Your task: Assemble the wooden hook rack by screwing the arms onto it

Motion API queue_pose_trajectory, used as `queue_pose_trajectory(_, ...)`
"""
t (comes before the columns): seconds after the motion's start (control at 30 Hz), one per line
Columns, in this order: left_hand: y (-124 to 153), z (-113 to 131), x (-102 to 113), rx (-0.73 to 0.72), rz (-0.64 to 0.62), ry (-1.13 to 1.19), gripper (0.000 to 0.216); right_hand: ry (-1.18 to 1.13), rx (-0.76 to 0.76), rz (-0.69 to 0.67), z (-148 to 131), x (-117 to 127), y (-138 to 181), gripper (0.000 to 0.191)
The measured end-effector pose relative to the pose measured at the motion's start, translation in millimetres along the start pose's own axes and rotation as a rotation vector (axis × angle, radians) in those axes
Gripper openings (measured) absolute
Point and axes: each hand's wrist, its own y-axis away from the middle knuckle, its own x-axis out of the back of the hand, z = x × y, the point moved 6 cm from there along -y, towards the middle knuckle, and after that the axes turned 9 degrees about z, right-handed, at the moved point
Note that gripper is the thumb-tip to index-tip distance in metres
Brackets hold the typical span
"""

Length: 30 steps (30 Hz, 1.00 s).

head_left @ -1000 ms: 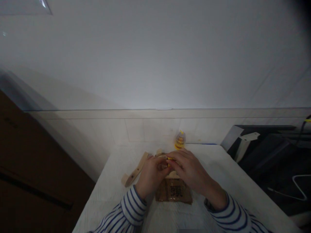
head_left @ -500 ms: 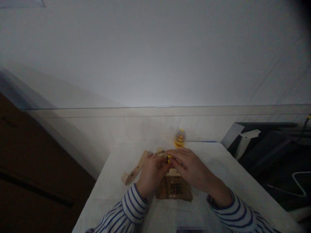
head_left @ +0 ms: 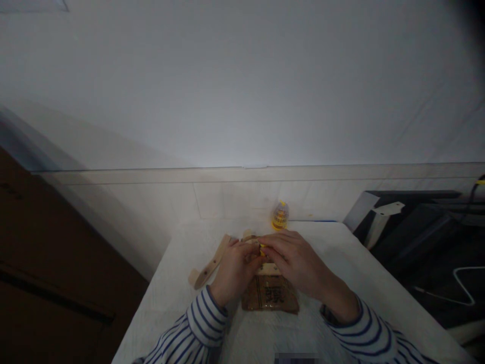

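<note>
My left hand (head_left: 238,269) and my right hand (head_left: 297,263) meet over the middle of the table, fingers pinched round a small yellow piece (head_left: 262,249) whose kind I cannot make out. Just behind and under the fingers, part of a pale wooden piece with a curved edge (head_left: 249,235) shows. Below them lies a pale wooden strip with holes (head_left: 269,269), at the top of a brown packet with dark print (head_left: 271,294). Left of my left hand rests a long wooden piece with holes (head_left: 212,264). My fingers hide most of what they work on.
At the table's far edge stands a clear, cone-shaped container with yellow parts (head_left: 280,216). The white-covered table (head_left: 170,303) meets a pale wall panel behind. Dark equipment with a metal bracket (head_left: 382,222) stands to the right; a brown wooden surface (head_left: 56,263) is at the left.
Both hands stay together round the yellow piece with only slight finger movement. The print on the brown packet looks clearer now, and the whole view has shifted a little.
</note>
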Motion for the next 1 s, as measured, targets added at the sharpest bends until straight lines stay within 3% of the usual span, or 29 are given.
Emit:
queue_pose_trajectory(0.7,-0.3,1.2,1.2,-0.033,0.014,0.019,0.012,0.007,-0.005,0.014,-0.5,-2.5,2.8,0.022)
queue_pose_trajectory(1.0,0.4,-1.9,-2.5,-0.018,-0.024,0.129,0.011,-0.015,-0.058,-0.022,1.7,-0.1,2.4,0.022)
